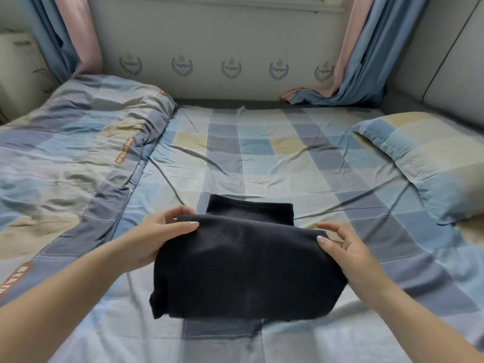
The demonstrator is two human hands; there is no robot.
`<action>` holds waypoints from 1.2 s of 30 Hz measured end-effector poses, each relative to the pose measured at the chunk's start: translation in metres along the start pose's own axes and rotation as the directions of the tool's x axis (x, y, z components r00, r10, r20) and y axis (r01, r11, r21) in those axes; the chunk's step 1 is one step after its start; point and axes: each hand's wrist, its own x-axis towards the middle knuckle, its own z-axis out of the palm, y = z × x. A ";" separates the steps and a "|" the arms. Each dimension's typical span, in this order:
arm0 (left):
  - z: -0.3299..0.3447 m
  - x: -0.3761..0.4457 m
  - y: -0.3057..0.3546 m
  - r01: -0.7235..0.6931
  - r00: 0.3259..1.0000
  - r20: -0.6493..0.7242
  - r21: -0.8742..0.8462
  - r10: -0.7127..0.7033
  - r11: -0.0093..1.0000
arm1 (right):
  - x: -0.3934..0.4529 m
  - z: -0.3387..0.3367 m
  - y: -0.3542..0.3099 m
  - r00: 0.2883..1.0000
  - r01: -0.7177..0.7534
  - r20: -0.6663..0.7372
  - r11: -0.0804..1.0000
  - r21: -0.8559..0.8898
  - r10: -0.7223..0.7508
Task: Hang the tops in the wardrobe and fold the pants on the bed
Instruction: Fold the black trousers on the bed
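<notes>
The folded dark navy cotton pants [243, 265] lay on the checked blue-and-cream bed sheet [262, 158]. Left hand [159, 231] pinched the far fold's corner; right hand [348, 247], fingers spread, gripped the opposite corner, apparently to bring the fold over evenly.

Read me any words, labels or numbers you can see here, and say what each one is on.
"BEAUT", cut off: orange patch on the blue-and-beige checked quilt, near edge.
Two more orange quilt patches: too blurred.
Crest emblems on the pale wall panel: too small.
Folded black pants: none.
</notes>
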 end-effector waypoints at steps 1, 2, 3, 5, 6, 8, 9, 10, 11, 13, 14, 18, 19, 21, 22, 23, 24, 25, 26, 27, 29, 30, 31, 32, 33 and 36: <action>0.001 0.015 -0.006 0.033 0.995 -0.097 0.030 -0.030 0.999 | 0.016 0.002 0.008 0.999 -0.032 -0.022 0.999 -0.029 0.031; 0.002 0.030 -0.011 0.063 0.980 -0.191 0.076 -0.047 0.995 | 0.032 0.005 0.014 0.998 -0.054 -0.048 0.997 -0.048 0.051; 0.002 0.046 -0.014 0.085 0.960 -0.275 0.121 -0.049 0.989 | 0.049 0.009 0.019 0.995 -0.068 -0.079 0.996 -0.061 0.063; -0.002 0.084 -0.017 0.097 0.915 -0.403 0.205 -0.006 0.974 | 0.091 0.013 0.025 0.987 -0.100 -0.130 0.992 -0.082 0.089; -0.005 0.100 -0.018 0.081 0.895 -0.445 0.252 0.041 0.964 | 0.109 0.014 0.027 0.984 -0.119 -0.144 0.988 -0.098 0.104; -0.012 0.132 -0.021 0.063 0.859 -0.498 0.334 0.120 0.940 | 0.144 0.017 0.034 0.973 -0.175 -0.175 0.974 -0.146 0.149; -0.015 0.145 -0.024 0.072 0.843 -0.518 0.374 0.144 0.925 | 0.157 0.018 0.039 0.966 -0.205 -0.193 0.963 -0.178 0.170; -0.020 0.161 -0.026 0.092 0.835 -0.526 0.421 0.160 0.903 | 0.172 0.020 0.046 0.958 -0.234 -0.214 0.951 -0.202 0.190; -0.023 0.171 -0.030 0.114 0.829 -0.532 0.466 0.174 0.877 | 0.180 0.021 0.053 0.950 -0.257 -0.236 0.939 -0.226 0.204; -0.031 0.196 -0.039 0.174 0.818 -0.545 0.538 0.183 0.825 | 0.199 0.023 0.070 0.934 -0.298 -0.272 0.923 -0.243 0.231; -0.035 0.202 -0.046 0.201 0.816 -0.550 0.558 0.178 0.805 | 0.203 0.025 0.076 0.931 -0.310 -0.278 0.917 -0.252 0.238; -0.048 0.229 -0.080 0.297 0.818 -0.567 0.557 0.093 0.776 | 0.225 0.028 0.102 0.925 -0.338 -0.292 0.879 -0.335 0.244; -0.048 0.227 -0.080 0.305 0.810 -0.579 0.557 0.097 0.773 | 0.227 0.029 0.101 0.929 -0.322 -0.298 0.879 -0.352 0.221; -0.045 0.232 -0.084 0.322 0.801 -0.586 0.595 0.124 0.736 | 0.236 0.033 0.104 0.929 -0.319 -0.312 0.860 -0.397 0.201; -0.043 0.231 -0.083 0.339 0.801 -0.581 0.636 0.142 0.693 | 0.239 0.035 0.103 0.933 -0.320 -0.305 0.835 -0.448 0.194; -0.040 0.229 -0.078 0.354 0.804 -0.571 0.683 0.165 0.640 | 0.240 0.037 0.099 0.935 -0.323 -0.297 0.804 -0.499 0.192; -0.038 0.222 -0.074 0.363 0.803 -0.556 0.742 0.215 0.564 | 0.238 0.039 0.095 0.938 -0.325 -0.292 0.761 -0.561 0.186; -0.033 0.215 -0.068 0.345 0.803 -0.520 0.804 0.292 0.484 | 0.235 0.039 0.090 0.948 -0.303 -0.282 0.704 -0.643 0.151; -0.025 0.204 -0.064 0.287 0.799 -0.450 0.869 0.399 0.404 | 0.230 0.042 0.084 0.960 -0.260 -0.266 0.611 -0.747 0.083; -0.012 0.194 -0.062 0.189 0.792 -0.337 0.928 0.509 0.321 | 0.222 0.049 0.079 0.972 -0.194 -0.235 0.506 -0.841 -0.019; 0.024 0.176 -0.068 -0.028 0.768 -0.060 0.992 0.638 0.127 | 0.197 0.076 0.073 0.956 0.001 -0.106 0.362 -0.932 -0.275; 0.042 0.171 -0.076 -0.096 0.788 0.048 0.994 0.613 0.045 | 0.184 0.094 0.075 0.925 0.100 -0.027 0.314 -0.944 -0.379; 0.057 0.169 -0.084 -0.116 0.842 0.103 0.993 0.529 -0.009 | 0.173 0.110 0.079 0.903 0.187 0.058 0.270 -0.944 -0.425; 0.064 0.170 -0.092 -0.096 0.905 0.110 0.994 0.411 -0.055 | 0.165 0.122 0.085 0.902 0.231 0.125 0.218 -0.948 -0.412; 0.064 0.173 -0.102 -0.050 0.949 0.077 0.994 0.307 -0.092 | 0.160 0.126 0.094 0.926 0.242 0.167 0.190 -0.951 -0.339; 0.038 0.182 -0.120 0.086 0.972 -0.049 0.985 0.231 -0.150 | 0.168 0.105 0.120 0.974 0.217 0.200 0.188 -0.958 -0.104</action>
